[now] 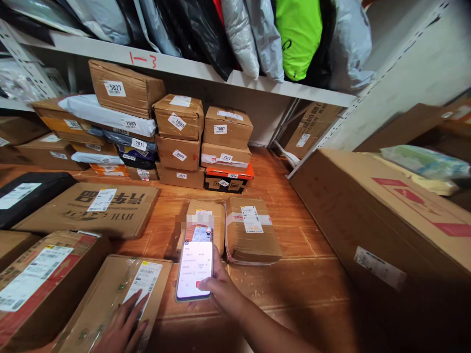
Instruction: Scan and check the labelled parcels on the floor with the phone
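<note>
My right hand (223,283) is closed around a smartphone (195,274), its thumb on a red button low on the lit screen. The phone's upper part shows a camera picture of a label. Behind the phone lies a small cardboard box (216,223), partly covered by it, and a taped carton (250,240) with a white label is beside that. My left hand (123,326) lies with fingers spread on a flat cardboard box (106,289) at the lower left, its fingertips at the shipping label (145,280).
Numbered parcels (180,117) are stacked under a white shelf (206,66) holding bagged packages. Left are a flat carton (121,215), a red-striped box (44,274) and a black parcel (33,196). A large carton (368,215) stands right on the reddish-brown floor (294,289).
</note>
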A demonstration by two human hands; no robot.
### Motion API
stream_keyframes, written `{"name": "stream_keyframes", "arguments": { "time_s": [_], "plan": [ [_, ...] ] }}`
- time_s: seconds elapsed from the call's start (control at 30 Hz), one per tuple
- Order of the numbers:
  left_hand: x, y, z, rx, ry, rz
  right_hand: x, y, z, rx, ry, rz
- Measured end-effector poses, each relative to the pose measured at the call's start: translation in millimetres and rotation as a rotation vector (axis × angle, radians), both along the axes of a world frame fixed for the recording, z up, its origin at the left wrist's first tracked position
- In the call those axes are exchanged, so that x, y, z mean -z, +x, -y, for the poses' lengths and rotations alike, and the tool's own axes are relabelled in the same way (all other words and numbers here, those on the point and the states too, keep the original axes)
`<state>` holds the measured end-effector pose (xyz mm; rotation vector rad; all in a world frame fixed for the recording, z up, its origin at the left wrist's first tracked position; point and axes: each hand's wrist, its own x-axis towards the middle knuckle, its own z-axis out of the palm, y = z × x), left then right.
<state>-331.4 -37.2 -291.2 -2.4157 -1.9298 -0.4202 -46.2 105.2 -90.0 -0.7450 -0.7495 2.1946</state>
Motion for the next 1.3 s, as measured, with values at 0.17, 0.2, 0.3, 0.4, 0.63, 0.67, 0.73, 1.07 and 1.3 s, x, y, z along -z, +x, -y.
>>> {"name": "stream_keyframes", "arguments": {
  "time_s": [0.17,0.2,0.3,0.4,0.63,0.67,0.73,1.07,1.3],
  "plan": [
    [0.4,1,0,-0.015,0.008,0.02,-8.3,6,1,-0.052,0.039,0.002],
    [1.1,1,0,-0.012,0.018,0.028,-9.6,7,1,-0.059,0.045,-0.002],
    [2.1,2,0,-0.024,0.001,0.069,-11.8,8,1,-0.078,0.045,-0.016],
    [0.3,3,0,-0.049,-0.038,0.107,-12.1,10,2,-0.063,0.015,-0.021],
    [-6.7,4,-1,-0.035,-0.07,0.074,-14.6,12,3,-0.071,0.034,-0.021],
    [-6.4,4,-1,-0.036,-0.075,0.07,-15.4,12,3,-0.078,0.041,-0.024],
    [-4.7,3,0,-0.047,-0.094,0.069,-17.1,13,3,-0.094,0.053,-0.021],
    [-26.8,3,-5,-0.047,-0.195,0.104,-17.1,25,-2,-0.18,0.079,-0.025],
    [-103.1,-13,-5,-0.11,-0.436,0.204,-7.0,17,-13,-0.256,0.076,-0.13]
  ]
}}
